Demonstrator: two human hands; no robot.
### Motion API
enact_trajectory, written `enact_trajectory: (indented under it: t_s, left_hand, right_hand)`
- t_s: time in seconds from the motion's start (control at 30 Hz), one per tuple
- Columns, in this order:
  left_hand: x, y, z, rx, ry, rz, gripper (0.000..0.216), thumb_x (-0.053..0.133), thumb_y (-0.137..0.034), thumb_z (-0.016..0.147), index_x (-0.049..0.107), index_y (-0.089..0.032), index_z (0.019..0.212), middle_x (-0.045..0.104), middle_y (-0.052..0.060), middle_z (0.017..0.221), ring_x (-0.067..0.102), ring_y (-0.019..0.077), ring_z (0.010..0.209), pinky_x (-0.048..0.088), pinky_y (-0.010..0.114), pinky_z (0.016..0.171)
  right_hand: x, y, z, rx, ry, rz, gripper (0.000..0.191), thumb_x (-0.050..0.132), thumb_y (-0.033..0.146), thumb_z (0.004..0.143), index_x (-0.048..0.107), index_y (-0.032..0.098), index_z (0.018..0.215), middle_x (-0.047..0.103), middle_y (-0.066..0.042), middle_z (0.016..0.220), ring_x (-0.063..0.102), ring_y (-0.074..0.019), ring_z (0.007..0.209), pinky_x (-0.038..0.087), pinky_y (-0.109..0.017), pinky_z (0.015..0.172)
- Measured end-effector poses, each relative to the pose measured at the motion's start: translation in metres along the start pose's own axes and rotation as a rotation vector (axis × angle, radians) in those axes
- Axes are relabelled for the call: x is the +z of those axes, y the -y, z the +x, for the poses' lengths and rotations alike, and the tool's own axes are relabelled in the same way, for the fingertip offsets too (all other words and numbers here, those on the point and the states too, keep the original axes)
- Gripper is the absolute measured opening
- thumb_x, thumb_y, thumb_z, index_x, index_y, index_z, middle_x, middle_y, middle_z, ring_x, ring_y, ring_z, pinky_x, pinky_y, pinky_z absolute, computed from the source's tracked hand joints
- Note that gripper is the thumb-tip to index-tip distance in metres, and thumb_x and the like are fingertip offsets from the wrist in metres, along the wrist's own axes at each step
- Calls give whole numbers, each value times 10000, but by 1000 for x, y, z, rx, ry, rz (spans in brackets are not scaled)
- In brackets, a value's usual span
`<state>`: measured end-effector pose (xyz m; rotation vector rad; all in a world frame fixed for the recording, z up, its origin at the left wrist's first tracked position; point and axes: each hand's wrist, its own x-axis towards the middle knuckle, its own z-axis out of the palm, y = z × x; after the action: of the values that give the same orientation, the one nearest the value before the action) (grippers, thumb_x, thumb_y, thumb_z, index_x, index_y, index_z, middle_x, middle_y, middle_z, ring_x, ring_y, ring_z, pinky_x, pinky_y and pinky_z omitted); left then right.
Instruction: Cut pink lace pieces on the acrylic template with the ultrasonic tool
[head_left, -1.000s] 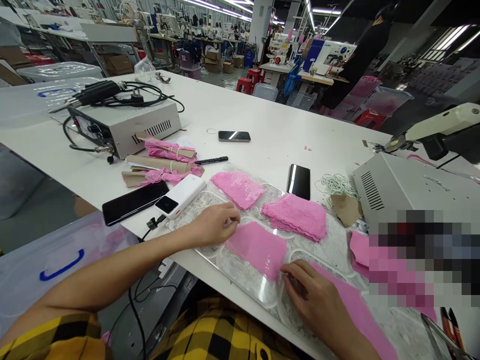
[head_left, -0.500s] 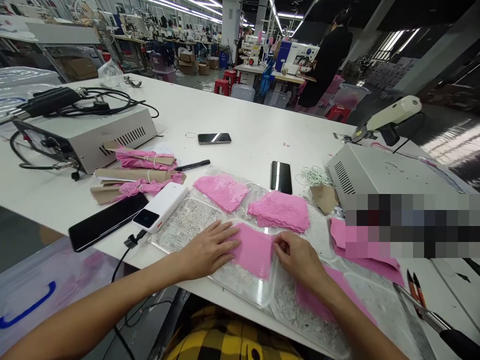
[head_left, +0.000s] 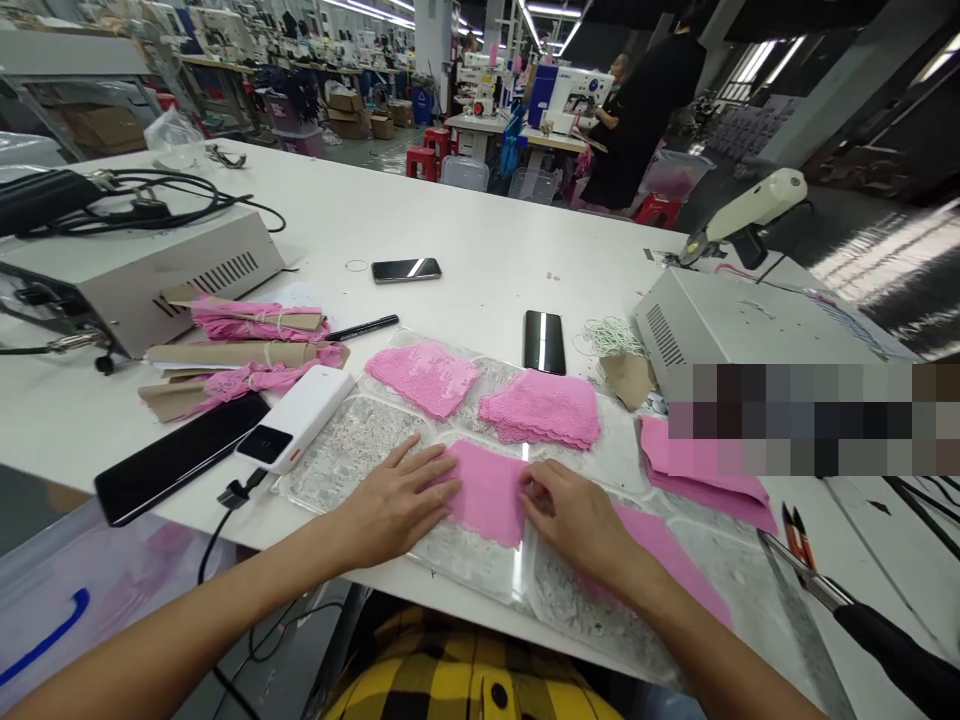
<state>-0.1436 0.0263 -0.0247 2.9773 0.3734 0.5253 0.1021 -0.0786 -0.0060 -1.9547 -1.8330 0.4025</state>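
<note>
Where a pink panel (head_left: 486, 493) lies on the clear mat (head_left: 341, 445), the left hand (head_left: 397, 502), curled a second ago, now spreads its fingers over one edge, seemingly steadying it. The right hand (head_left: 566, 510), fingers curled close, has reached the opposite edge; whether they pinch it is unclear. The right forearm (head_left: 667, 618) partly hides another pink piece (head_left: 670, 548).

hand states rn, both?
Left hand: open, flat on the left edge of the pink fabric.
Right hand: curled at its right edge; can't tell if it's pinching.
</note>
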Motion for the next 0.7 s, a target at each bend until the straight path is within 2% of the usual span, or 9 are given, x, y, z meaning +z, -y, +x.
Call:
enact_trajectory:
  t_s: [0.1, 0.2, 0.33, 0.43, 0.53, 0.7]
  left_hand:
    - [0, 1, 2, 8, -46, 1, 289, 486, -239, 984, 657, -177, 1209, 641, 97, 1295, 539, 257, 1285, 291, 506, 1182]
    - [1, -6, 11, 49, -81, -44, 276, 494, -214, 983, 663, -178, 1197, 647, 91, 1287, 540, 238, 1287, 295, 481, 1187]
    - [6, -33, 42, 156, -16, -138, 264, 489, -207, 988, 669, -175, 1177, 640, 86, 1301, 564, 235, 1260, 376, 456, 1145]
    - [15, -57, 72, 242, 54, -196, 288, 474, -203, 991, 644, -169, 1221, 599, 108, 1352, 519, 255, 1309, 385, 466, 1137]
    - [27, -72, 97, 359, 112, -238, 327, 458, -217, 998, 602, -163, 1286, 535, 114, 1420, 436, 287, 1378, 337, 496, 1163]
    - [40, -76, 114, 428, 194, -277, 381, 483, -255, 997, 538, -207, 1371, 482, 91, 1469, 371, 271, 1419, 226, 506, 1209]
  right_hand:
    - [-12, -10, -17, 40, -53, 18, 105, 531, 184, 829, 627, 215, 858, 632, 3, 782, 555, -111, 622, 426, -240, 566]
    - [-30, -30, -46, 105, -178, 41, 148, 501, 266, 897, 637, 210, 882, 631, -10, 767, 550, -115, 614, 453, -243, 570]
    - [-46, -60, -97, 142, -400, 25, 141, 550, 299, 895, 660, 227, 844, 621, 3, 704, 535, -103, 553, 447, -226, 510]
    - [-48, -76, -131, 133, -526, -77, 126, 571, 300, 891, 677, 236, 871, 657, -13, 770, 584, -111, 595, 485, -231, 539]
    - [-45, -85, -156, 137, -596, -139, 114, 581, 257, 893, 689, 240, 925, 681, -30, 851, 650, -131, 710, 534, -237, 621]
    - [-36, -91, -177, 138, -651, -183, 205, 566, 169, 891, 682, 247, 1041, 676, -55, 941, 673, -153, 853, 557, -253, 728]
